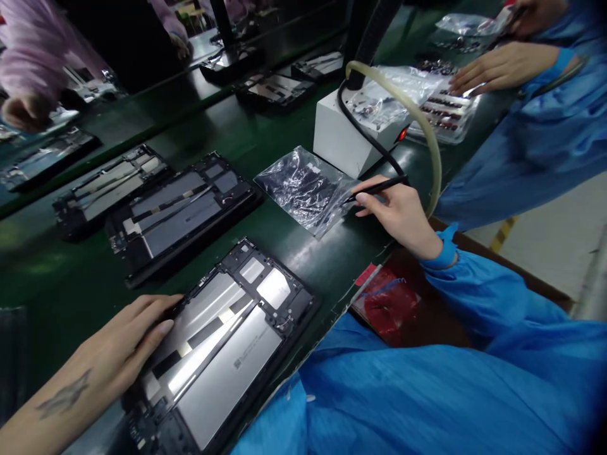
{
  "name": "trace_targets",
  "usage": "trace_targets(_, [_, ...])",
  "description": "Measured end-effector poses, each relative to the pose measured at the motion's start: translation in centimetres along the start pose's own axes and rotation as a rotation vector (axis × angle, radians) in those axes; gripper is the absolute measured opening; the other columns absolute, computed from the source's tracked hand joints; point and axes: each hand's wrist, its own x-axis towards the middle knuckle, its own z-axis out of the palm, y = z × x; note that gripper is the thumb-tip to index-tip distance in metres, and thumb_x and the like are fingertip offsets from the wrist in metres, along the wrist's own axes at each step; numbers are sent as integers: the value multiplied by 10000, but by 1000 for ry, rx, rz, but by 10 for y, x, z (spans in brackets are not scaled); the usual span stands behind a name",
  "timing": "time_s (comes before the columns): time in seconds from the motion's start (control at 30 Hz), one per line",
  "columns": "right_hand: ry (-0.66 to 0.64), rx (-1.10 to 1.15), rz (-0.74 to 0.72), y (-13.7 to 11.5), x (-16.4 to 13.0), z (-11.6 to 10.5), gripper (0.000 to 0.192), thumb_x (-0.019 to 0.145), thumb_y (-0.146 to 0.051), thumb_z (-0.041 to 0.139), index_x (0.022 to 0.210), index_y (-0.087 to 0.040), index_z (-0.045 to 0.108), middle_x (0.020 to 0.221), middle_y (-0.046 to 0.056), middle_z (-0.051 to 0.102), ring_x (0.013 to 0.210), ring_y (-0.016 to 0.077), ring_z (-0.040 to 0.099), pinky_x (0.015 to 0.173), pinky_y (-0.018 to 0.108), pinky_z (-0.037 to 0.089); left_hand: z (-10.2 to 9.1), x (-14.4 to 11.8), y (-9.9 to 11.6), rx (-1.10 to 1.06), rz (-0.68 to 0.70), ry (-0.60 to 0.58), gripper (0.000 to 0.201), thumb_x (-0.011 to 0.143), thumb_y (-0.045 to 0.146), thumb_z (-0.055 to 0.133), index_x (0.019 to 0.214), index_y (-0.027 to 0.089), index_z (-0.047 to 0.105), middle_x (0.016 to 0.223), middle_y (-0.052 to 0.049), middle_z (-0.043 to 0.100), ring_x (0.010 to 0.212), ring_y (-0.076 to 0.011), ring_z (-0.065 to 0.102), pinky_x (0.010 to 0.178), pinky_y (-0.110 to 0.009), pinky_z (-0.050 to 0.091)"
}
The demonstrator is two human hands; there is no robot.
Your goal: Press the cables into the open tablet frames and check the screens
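An opened tablet (222, 354) is laid flat, back side up, at the near edge of the green bench, set diagonally. Silver metal plates and a black frame are exposed. A thin black pen tool (379, 187) is held at a low slant, its tip placed at a clear plastic bag (303, 186) of small dark parts.

The small print on the tablet battery (232, 373) is too blurred to read.

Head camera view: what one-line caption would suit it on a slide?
Left hand rests on an opened tablet while right hand holds a black pen tool over a parts bag.
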Motion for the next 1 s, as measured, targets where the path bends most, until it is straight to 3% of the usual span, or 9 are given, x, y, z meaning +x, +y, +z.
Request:
trace_targets(0.23, [-42,-29,-36,3,3,0,194,937,-344,673,1050,-196,729,1006,40,692,857,167,695,650,237,652,-2,2,6,-14,-36,-3,361,1063,457,320,1292,335,572,1336,53,585,1180,-169,635,917,-243,530])
trace_targets(0.37, [14,-21,-47,2,1,1,181,933,-347,678,1021,-198,731,963,36,684,814,157,688,633,231,649,-2,1,5,-16,-62,-15,331,1068,450,324,1282,367,563,1338,69,577,1165,-163,647,819,-231,550])
trace_targets(0.67, [-34,-35,-85,1,-2,0,187,929,-357,693,1036,-210,737,1035,43,694,827,161,690,661,260,654,-2,1,6,-28,-50,-21,322,1066,451,320,1281,389,552,1333,64,573,1166,-160,643,894,-252,538])
trace_targets(0.8, [28,39,-45,-2,-2,0,216,919,-407,699,998,-210,737,986,45,688,811,165,697,661,258,652,-5,2,6,21,-25,-12,354,1065,441,298,1290,359,559,1314,38,595,1156,-185,652,898,-278,550])
trace_targets(0.9, [11,45,-41,0,-2,1,210,915,-395,704,1009,-210,734,1001,43,684,866,173,698,678,253,657,-18,12,23,197,34,25,390,1056,456,319,1362,336,529,1336,-9,589,1149,-234,647,852,-340,572])
trace_targets(1.0, [-21,52,-52,2,-2,2,197,924,-367,695,1027,-204,728,1011,41,677,888,170,691,697,255,661,-33,32,58,287,245,64,401,1059,440,337,1401,319,510,1350,-36,580,1124,-240,643,812,-355,579])
